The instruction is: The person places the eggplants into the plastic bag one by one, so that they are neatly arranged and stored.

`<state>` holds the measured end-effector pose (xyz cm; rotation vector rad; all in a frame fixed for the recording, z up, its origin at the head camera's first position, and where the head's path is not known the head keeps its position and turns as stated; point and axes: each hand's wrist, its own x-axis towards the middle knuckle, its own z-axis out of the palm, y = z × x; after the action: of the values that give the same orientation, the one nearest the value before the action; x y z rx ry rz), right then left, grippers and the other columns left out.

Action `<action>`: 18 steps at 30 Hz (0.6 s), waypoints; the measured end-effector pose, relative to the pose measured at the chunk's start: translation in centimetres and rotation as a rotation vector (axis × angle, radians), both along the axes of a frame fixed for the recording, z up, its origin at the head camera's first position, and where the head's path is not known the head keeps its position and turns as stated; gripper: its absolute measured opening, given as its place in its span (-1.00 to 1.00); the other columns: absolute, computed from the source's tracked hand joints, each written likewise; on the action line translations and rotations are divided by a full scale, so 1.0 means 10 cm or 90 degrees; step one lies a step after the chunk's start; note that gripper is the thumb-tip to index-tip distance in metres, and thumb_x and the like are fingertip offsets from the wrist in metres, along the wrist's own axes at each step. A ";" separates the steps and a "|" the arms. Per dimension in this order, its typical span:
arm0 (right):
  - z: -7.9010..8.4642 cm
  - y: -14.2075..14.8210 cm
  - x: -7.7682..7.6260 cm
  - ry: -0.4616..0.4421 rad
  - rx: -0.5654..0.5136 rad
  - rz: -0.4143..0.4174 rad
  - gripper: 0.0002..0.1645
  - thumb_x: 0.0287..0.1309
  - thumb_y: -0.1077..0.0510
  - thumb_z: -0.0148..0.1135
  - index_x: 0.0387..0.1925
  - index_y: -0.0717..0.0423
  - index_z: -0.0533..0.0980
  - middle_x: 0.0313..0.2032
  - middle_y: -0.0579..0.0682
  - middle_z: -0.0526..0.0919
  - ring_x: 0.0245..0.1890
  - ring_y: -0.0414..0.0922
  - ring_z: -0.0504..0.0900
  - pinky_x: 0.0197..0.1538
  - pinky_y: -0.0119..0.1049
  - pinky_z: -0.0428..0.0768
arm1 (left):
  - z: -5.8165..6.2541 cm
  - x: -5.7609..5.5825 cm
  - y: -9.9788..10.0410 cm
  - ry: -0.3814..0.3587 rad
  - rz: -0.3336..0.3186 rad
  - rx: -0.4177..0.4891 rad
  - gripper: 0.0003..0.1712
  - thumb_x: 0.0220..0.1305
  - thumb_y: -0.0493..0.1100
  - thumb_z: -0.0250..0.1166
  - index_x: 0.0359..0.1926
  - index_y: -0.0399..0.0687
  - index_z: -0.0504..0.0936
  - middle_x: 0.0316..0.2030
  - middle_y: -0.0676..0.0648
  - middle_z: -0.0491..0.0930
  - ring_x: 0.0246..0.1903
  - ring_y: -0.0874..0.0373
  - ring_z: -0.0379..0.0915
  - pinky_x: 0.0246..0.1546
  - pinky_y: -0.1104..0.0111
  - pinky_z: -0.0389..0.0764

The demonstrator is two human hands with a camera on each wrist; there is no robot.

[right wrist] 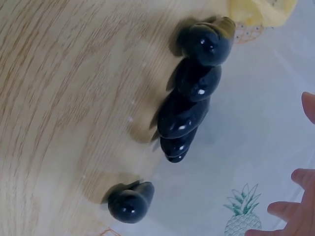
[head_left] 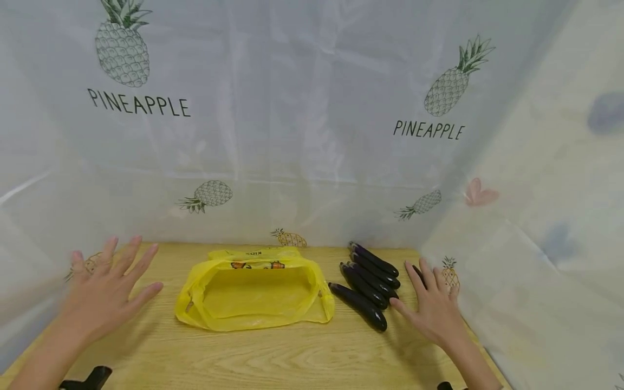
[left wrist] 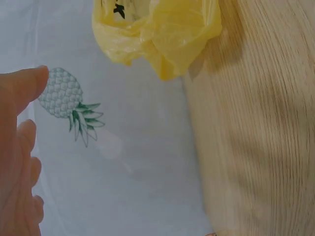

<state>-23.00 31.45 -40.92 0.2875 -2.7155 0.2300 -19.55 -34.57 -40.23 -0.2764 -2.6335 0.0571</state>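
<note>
Left hand (head_left: 104, 298) and right hand (head_left: 431, 311) both spread, gripping nothing — yellow plastic bag (head_left: 244, 323) between them, glossy eggplants (head_left: 364, 286) beside right hand on bench (head_left: 273, 357). Eggplants probably firm, slick, moderately heavy — best held mid-body; bag likely floppy, pinchable at rim.
</note>
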 end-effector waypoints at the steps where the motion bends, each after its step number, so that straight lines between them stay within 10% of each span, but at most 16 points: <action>1: 0.00 -0.01 0.00 0.004 0.002 0.003 0.18 0.32 -0.45 0.31 0.74 -0.22 -0.03 0.66 0.26 -0.01 0.55 0.55 0.00 0.23 0.77 -0.04 | -0.01 0.00 0.01 -0.001 -0.005 0.002 0.11 0.48 0.40 0.19 0.75 0.37 -0.29 0.71 0.03 -0.46 0.63 -0.16 -0.76 0.30 -0.34 -0.84; 18: -0.07 -0.18 -0.01 0.037 -0.032 0.094 0.08 0.30 -0.23 0.47 0.66 -0.03 0.18 0.58 0.36 0.17 0.40 0.53 0.32 -0.20 0.32 0.63 | -0.13 -0.16 0.30 -0.027 -0.139 0.116 0.07 0.52 0.22 0.28 0.76 0.24 -0.18 0.69 -0.24 -0.15 0.53 -0.57 -0.05 0.37 -0.56 -0.21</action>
<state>-23.09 29.64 -41.60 0.4740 -2.6298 0.3261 -21.18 -31.55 -41.55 -0.5029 -2.6110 -0.2624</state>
